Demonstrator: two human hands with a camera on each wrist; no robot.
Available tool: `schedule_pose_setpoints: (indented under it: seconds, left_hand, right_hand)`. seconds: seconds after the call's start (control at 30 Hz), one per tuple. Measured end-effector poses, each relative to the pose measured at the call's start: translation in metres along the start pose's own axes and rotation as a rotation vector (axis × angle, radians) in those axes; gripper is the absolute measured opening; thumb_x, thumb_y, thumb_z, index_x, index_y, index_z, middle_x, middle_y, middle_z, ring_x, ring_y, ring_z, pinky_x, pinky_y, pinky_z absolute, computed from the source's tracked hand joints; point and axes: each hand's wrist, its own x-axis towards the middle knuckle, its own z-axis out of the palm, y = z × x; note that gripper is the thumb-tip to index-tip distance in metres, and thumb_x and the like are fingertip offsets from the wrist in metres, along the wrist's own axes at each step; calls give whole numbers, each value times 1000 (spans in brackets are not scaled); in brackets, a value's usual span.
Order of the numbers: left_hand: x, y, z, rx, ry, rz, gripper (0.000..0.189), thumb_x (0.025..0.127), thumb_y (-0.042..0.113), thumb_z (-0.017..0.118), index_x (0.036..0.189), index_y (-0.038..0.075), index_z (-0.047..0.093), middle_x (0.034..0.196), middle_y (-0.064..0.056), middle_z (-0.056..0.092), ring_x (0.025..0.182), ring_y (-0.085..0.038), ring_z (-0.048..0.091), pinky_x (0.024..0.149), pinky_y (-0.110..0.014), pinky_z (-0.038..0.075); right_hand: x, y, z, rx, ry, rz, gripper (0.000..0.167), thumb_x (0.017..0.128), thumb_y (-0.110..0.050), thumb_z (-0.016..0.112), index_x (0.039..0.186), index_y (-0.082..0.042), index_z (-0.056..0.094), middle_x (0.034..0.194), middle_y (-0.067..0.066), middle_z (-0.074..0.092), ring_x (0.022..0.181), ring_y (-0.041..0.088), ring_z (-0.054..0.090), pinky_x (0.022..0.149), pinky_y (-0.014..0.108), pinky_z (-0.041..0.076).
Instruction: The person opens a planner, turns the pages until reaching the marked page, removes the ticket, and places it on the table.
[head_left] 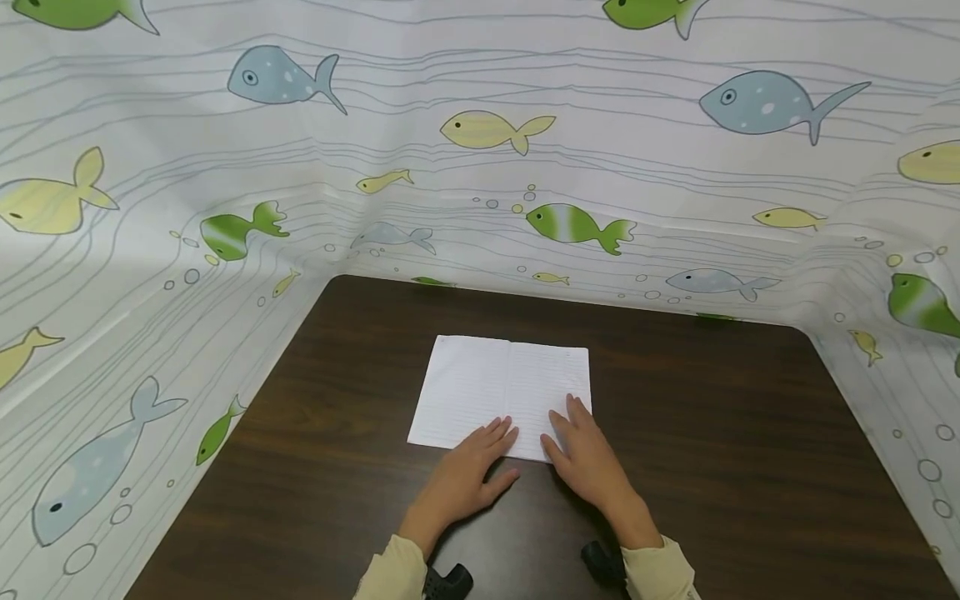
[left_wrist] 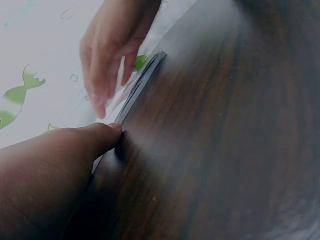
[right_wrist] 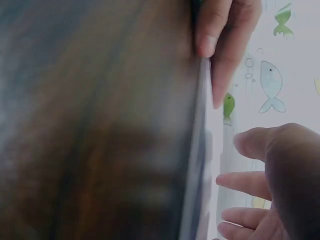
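An open notebook [head_left: 476,379] with white lined pages lies flat on the dark wooden table [head_left: 360,483]. My left hand [head_left: 467,473] rests on its near edge by the centre fold, fingers stretched out over the paper. In the left wrist view, the left thumb [left_wrist: 102,134] lies right at the notebook's near edge. Over the lower right part of the right page is my right hand [head_left: 592,462], its fingers spread and extended. The right wrist view shows the right hand [right_wrist: 287,160] with fingers apart, just beside the notebook edge. No writing shows on the pages.
A white sheet [head_left: 405,50] printed with green, yellow and blue fish rises around the table's back and sides. Dark wrist devices [head_left: 448,582] sit below both wrists, by the light yellow sleeves [head_left: 393,571].
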Motion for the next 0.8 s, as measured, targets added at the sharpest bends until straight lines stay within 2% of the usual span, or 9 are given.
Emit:
schedule_pose_setpoints:
  seconds: [0.13, 0.33, 0.43, 0.6, 0.8]
  left_hand:
    - [-1, 1, 0, -28, -23, -29, 59, 103, 41, 62, 154, 12, 52, 162, -4, 43, 151, -19, 38, 122, -40, 33]
    - [-3, -1, 0, -68, 17, -15, 61, 101, 40, 66, 152, 8, 53, 159, -7, 47, 148, -23, 42, 120, -43, 36]
    - [-3, -2, -1, -81, 43, -4, 71, 99, 43, 70, 154, 5, 48, 161, -10, 45, 146, -26, 44, 118, -45, 39]
    - [-3, -3, -2, -166, 82, -15, 82, 95, 44, 74, 158, 2, 41, 164, -12, 38, 148, -26, 42, 117, -45, 40]
    - [-3, -5, 1, -220, 77, -82, 89, 96, 46, 73, 162, 3, 32, 168, -11, 30, 152, -23, 35, 119, -45, 37]
  right_hand:
    - [4, -4, -4, -38, 10, -32, 47, 101, -25, 66, 133, 10, 64, 152, 36, 43, 145, 51, 37, 116, 63, 33]
    - [6, -3, -3, -80, -28, -6, 47, 101, -25, 66, 134, 9, 64, 151, 38, 43, 145, 51, 37, 117, 63, 33]
    - [6, -3, -2, -79, -36, 0, 47, 101, -25, 66, 134, 8, 64, 150, 39, 44, 145, 52, 37, 116, 63, 34]
    - [9, -2, -2, -100, -49, 10, 51, 103, -30, 64, 138, 6, 62, 152, 38, 41, 147, 51, 35, 117, 62, 33]
    - [12, -7, -3, -93, -176, 64, 62, 103, -35, 62, 147, 7, 51, 155, 40, 34, 149, 52, 29, 118, 62, 31]
